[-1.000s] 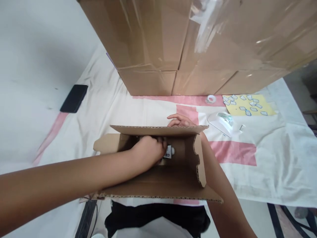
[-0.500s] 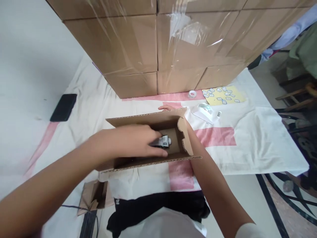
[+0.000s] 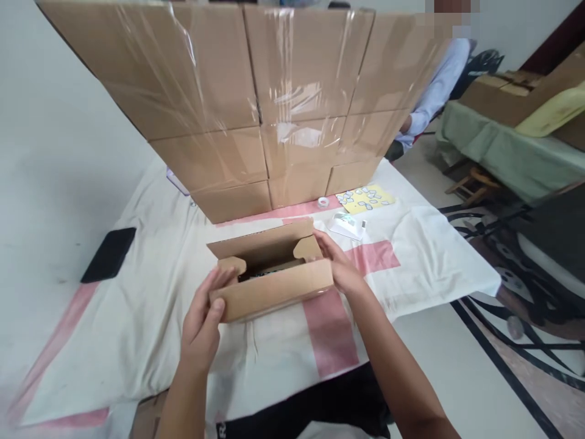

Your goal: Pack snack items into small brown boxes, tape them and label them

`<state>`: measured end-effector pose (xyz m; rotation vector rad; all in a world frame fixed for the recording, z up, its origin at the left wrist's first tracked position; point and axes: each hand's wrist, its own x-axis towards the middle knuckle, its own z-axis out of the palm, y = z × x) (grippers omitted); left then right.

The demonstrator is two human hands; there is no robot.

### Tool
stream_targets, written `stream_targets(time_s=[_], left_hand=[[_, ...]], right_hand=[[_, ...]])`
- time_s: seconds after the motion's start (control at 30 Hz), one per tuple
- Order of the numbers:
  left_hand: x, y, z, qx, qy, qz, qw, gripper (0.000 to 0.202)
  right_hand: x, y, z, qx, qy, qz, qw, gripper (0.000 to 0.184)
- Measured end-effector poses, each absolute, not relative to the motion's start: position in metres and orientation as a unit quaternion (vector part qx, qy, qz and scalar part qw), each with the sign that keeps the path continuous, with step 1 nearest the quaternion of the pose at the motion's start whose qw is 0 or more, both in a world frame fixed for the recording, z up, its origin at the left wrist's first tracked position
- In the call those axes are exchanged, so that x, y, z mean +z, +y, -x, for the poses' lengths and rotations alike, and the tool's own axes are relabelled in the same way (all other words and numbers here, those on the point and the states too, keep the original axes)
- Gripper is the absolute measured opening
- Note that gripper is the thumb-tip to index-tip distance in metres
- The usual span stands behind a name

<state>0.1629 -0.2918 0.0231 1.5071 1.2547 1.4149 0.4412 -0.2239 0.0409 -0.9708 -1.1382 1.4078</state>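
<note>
One table (image 3: pixel 434 262); two hands (image 3: pixel 201 314) (image 3: pixel 339 265) holding one open box (image 3: pixel 274 291)

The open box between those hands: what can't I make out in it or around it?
Head view: most of the dark contents, hidden by the near side of the open box.
Head view: part of the right hand, hidden by the box.
Head view: any writing on the yellow sheet, too small.
Head view: the person in a pale sleeve, mostly behind stacked boxes.
</note>
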Motion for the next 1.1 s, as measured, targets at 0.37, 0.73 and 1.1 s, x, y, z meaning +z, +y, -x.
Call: stream_targets(time_s=[0.37,0.73,1.1], left_hand=[[0.033,-0.278,-0.148,0.435,0.488,-0.738,0.169,0.048],[0.07,-0.285,-0.193,0.193,0.486,-0.843,-0.124,0.047],[0.084,-0.267,-0.197,0.142,0.494,-0.856,-0.05,0.066]], right_hand=[[0.05,-0.258,-0.435,0.307,-0.628,0.359,0.618,0.027],[0.03,-0.259,-0.573,0.248,-0.511,0.561,0.602,0.022],[0.065,-0.127,-0.61,0.38,-0.54,0.72,0.214,0.046]])
